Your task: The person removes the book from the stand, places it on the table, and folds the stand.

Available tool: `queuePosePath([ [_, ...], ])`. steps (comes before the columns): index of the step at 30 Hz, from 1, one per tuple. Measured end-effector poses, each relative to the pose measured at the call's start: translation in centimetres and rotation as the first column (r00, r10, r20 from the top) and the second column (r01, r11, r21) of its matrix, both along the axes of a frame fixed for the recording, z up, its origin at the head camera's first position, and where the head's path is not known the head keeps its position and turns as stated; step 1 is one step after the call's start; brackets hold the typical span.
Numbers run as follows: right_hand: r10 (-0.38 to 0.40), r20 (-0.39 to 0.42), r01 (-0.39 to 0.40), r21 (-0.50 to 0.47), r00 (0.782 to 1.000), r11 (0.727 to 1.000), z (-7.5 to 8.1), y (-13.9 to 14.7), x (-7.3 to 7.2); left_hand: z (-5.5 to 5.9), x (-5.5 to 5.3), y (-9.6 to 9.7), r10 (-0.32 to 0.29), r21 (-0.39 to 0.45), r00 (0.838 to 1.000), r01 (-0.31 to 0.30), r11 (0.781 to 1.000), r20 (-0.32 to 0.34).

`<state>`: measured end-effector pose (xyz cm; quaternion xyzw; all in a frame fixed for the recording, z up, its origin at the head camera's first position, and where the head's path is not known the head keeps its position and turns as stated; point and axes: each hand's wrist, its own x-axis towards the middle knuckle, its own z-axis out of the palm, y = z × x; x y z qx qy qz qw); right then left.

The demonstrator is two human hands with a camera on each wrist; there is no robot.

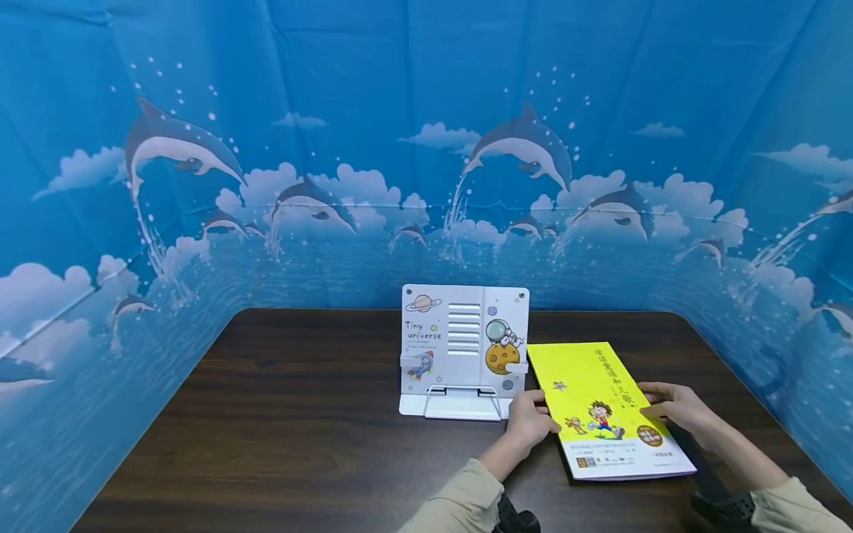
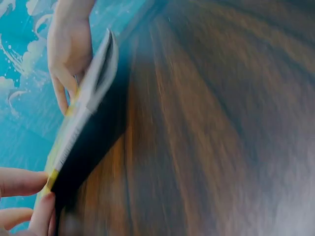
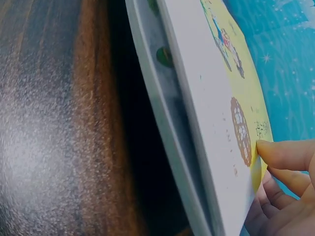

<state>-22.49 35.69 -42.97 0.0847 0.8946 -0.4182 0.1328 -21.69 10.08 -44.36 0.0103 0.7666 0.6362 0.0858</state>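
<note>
A yellow book (image 1: 586, 385) with a white lower band and a cartoon child on its cover is at the right of the table, cover up. My left hand (image 1: 529, 423) pinches its spine side, and the left wrist view shows the thumb and fingers on the spine (image 2: 74, 135). On the opposite edge, my right hand (image 1: 683, 407) grips the book, thumb on the cover (image 3: 236, 113) and other fingers partly hidden beneath. The pages part slightly at the lower edge. A dark shadow lies under the book; whether any part touches the table cannot be told.
A white book stand (image 1: 464, 344) with planet, rocket and astronaut pictures stands upright just left of the book, its wire support (image 1: 463, 403) in front. Dark wooden table (image 1: 280, 414) extends to the left. A blue dolphin-print curtain (image 1: 373, 148) surrounds the table's back and sides.
</note>
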Motion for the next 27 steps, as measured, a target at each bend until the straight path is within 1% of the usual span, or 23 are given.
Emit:
queuePosePath([
  [2,-0.009,0.007,0.009,0.005,1.000,1.000,-0.2,0.1,-0.1,0.0,0.1,0.2,0.019,0.018,1.000,-0.019,1.000,0.002],
  [6,-0.024,0.005,0.023,0.015,1.000,1.000,-0.5,0.1,-0.1,0.0,0.4,0.5,0.038,0.006,0.999,-0.037,0.999,-0.035],
  [10,-0.035,-0.015,0.035,0.043,0.999,0.998,-0.6,0.0,0.0,-0.1,0.4,0.6,0.034,-0.030,0.997,-0.036,0.999,-0.073],
  [16,-0.033,-0.035,0.035,0.073,0.999,0.997,-0.6,0.0,0.1,-0.4,0.1,0.6,0.027,-0.074,0.995,-0.034,0.997,-0.094],
  [22,-0.027,-0.055,0.031,0.084,0.998,0.996,-1.3,0.4,-0.2,-0.5,0.0,0.7,0.034,-0.081,0.993,-0.043,0.996,-0.111],
  [27,-0.018,-0.059,0.023,0.088,0.998,0.996,-1.2,0.5,-0.2,-0.5,-0.1,0.9,0.049,-0.086,0.992,-0.060,0.994,-0.119],
])
